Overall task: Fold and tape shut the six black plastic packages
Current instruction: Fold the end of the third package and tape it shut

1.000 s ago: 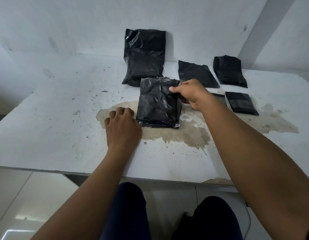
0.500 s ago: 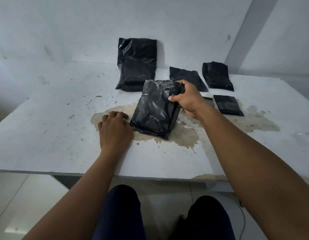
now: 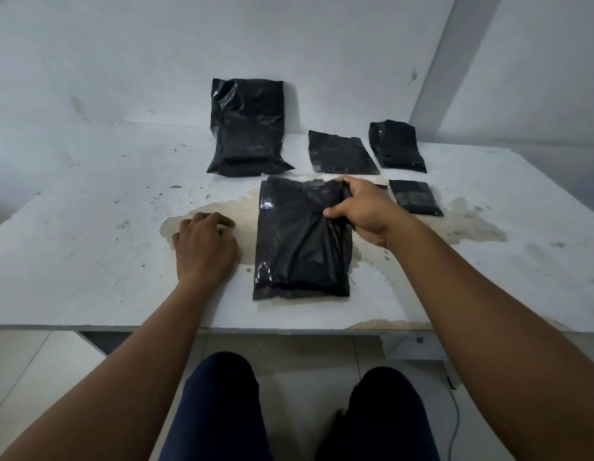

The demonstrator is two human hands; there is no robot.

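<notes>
A black plastic package [image 3: 299,247] lies flat on the white table [image 3: 89,261], close to the front edge. My right hand [image 3: 362,211] grips its upper right part, pinching the plastic. My left hand [image 3: 204,247] rests on the table just left of the package, fingers curled, not touching it. A large black package [image 3: 247,128] leans against the back wall. Two more black packages [image 3: 339,153] [image 3: 397,146] lie at the back right. A small folded black package [image 3: 415,197] sits to the right of my right hand. Another is mostly hidden behind that hand.
A brown stain [image 3: 455,224] spreads across the table's middle and right. The wall [image 3: 122,61] closes the back. My knees [image 3: 222,404] show below the table's front edge, above a tiled floor.
My right hand has pulled the package toward me and laid it flat near the front edge. My left hand no longer touches it.
</notes>
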